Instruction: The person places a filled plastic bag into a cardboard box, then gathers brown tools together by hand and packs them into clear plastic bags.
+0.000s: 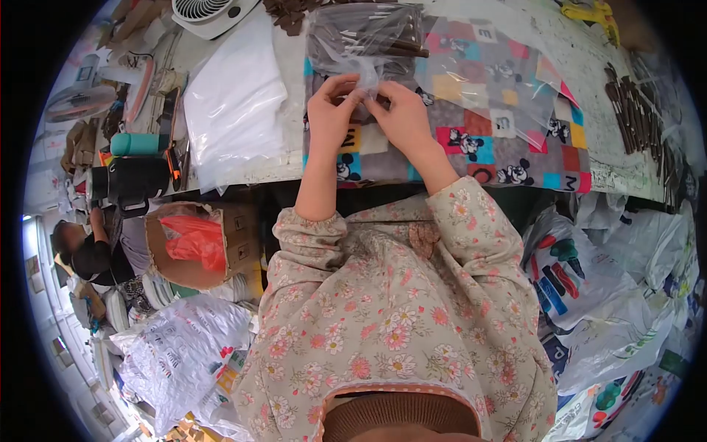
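Note:
A clear plastic bag [366,29] lies on the patterned cloth, full of dark brown, slim stick-like pieces, some with pale tips. Its mouth is gathered into a twisted neck near me. My left hand [333,110] pinches this neck from one side, thumb and fingers closed on the film. From the other side my right hand [400,114] is also closed on the gathered plastic, fingertips close to the left ones. Under both hands spreads a colourful checked cloth [460,168] with cartoon mouse figures. A flat clear plastic sheet or bag [508,96] rests on it at right.
White plastic bags [232,96] lie stacked at left, near a white fan [213,13]. Loose brown sticks [635,110] lie at right. A black flask [131,183] and an open cardboard box [239,243] stand at left. A person [103,250] sits beyond.

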{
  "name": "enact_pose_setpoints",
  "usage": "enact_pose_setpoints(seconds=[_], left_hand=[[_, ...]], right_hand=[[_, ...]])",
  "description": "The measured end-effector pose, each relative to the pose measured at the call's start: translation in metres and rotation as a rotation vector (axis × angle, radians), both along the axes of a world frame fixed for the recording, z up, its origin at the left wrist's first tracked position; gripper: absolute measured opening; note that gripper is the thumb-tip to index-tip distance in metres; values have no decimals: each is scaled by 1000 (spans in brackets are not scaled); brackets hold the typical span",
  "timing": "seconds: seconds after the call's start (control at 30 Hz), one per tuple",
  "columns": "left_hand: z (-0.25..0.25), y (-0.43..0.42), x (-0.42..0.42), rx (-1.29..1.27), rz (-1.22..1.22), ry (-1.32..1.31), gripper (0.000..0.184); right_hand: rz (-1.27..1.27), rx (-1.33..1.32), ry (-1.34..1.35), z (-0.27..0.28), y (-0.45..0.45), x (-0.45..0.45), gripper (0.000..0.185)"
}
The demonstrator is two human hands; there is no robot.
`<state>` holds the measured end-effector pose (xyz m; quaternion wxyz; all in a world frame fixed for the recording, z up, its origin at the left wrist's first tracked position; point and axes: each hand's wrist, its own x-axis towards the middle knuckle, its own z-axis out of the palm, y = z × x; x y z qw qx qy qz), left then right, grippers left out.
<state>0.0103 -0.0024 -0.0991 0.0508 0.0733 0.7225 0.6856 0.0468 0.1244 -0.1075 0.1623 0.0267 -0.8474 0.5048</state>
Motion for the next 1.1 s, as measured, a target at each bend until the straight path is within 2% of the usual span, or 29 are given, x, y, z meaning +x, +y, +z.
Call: enact_pose_setpoints(seconds=[0.03, 0.1, 0.13, 0.17, 0.2, 0.27, 0.37, 0.4, 0.43, 0.47, 0.5, 0.53, 0.57, 0.6, 0.67, 0.7, 0.77, 0.8, 0.87, 1.0, 1.03, 1.07, 1.1], left_hand=[[-2, -3, 3, 4, 6, -5, 31], [-6, -8, 9, 168, 72, 36, 20], [-8, -12, 9, 169, 82, 38, 20], [-10, -15, 8, 279, 190, 83, 16], [-10, -18, 7, 388, 297, 129, 12], [-9, -20, 8, 345, 276, 148, 15], [11, -6, 8, 304, 191, 97, 23], [10, -1, 6, 321, 169, 169, 34], [8, 4, 3, 340, 146, 241, 47], [2, 7, -1, 341, 140, 241, 47], [0, 9, -1, 107, 202, 302, 57], [-3, 11, -1, -131, 265, 360, 66], [-6, 14, -1, -219, 358, 318, 74], [-5, 17, -3, -226, 360, 315, 74], [-6, 20, -15, -32, 403, 235, 57], [-9, 17, -23, -34, 411, 235, 57], [-16, 9, -34, 211, 304, 143, 33], [-14, 8, -33, 211, 306, 144, 33], [-12, 6, -29, 523, 284, 186, 16], [2, 5, -15, 528, 300, 240, 20], [7, 4, -11, 528, 301, 241, 20], [13, 3, -7, 412, 304, 277, 19], [17, 1, -3, 295, 303, 310, 19]], right_hand=[[12, -37, -7, 1, -3, 2, 31], [36, -72, -16, 0, -11, 1, 32], [-46, -17, 174, -2, -17, -1, 36], [-128, 35, 363, -3, -23, -3, 40], [-120, 31, 362, -2, -26, -4, 40], [-256, 160, 314, 2, -30, -5, 52], [-275, 270, 263, -7, -35, -14, 58], [-281, 267, 256, -9, -34, -14, 58], [-211, 86, 159, -8, -31, -14, 56], [-140, -93, 69, -8, -27, -15, 53], [-145, -94, 70, -8, -24, -15, 53], [-119, -227, 64, -8, -23, -12, 49], [-89, -361, 55, -9, -22, -9, 45], [-87, -366, 51, -9, -22, -4, 45], [-59, -402, 55, -7, -21, 7, 39], [-51, -403, 52, -6, -19, 11, 39], [-14, -250, -93, -3, -13, 20, 42], [-12, -250, -92, -1, -10, 20, 42], [-26, -173, -121, 3, -5, 21, 45], [-94, -70, -151, 15, -3, 18, 45], [-107, 44, -131, 17, -3, 17, 43], [-120, 156, -111, 18, -4, 17, 42], [-121, 155, -114, 16, -5, 16, 42]])
